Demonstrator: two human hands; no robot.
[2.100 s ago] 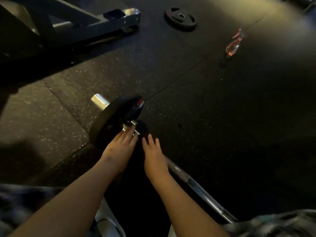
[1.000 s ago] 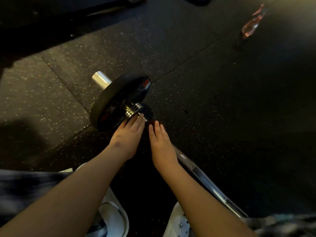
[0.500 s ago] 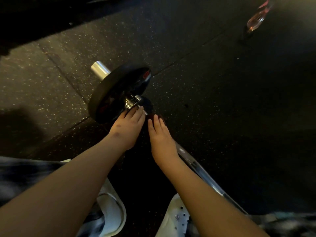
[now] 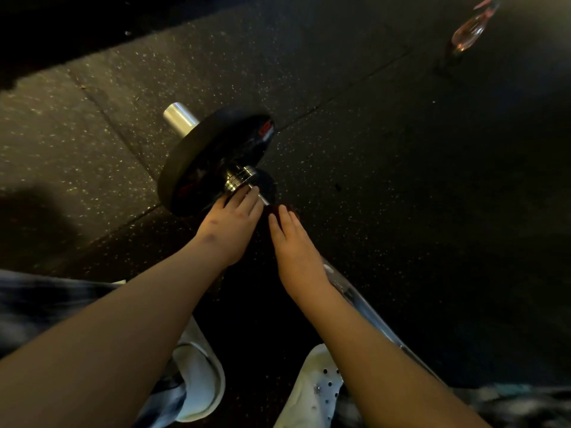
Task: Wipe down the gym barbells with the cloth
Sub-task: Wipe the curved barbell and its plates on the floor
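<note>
Both hands have barely shifted since half a second ago, keeping their place by the ridged chrome collar of the long steel barbell. It lies on the floor with a black round weight plate on its sleeve. Straight, released fingers of the left hand touch the collar. The right hand lies flat over the shaft, fingers straight, grasping nothing visible. Beside the collar, a dark rounded shape is too dim to identify as the cloth. Well apart, a clear spray bottle holds pinkish liquid. Under it all is the black speckled rubber floor. White perforated shoes show below.
</note>
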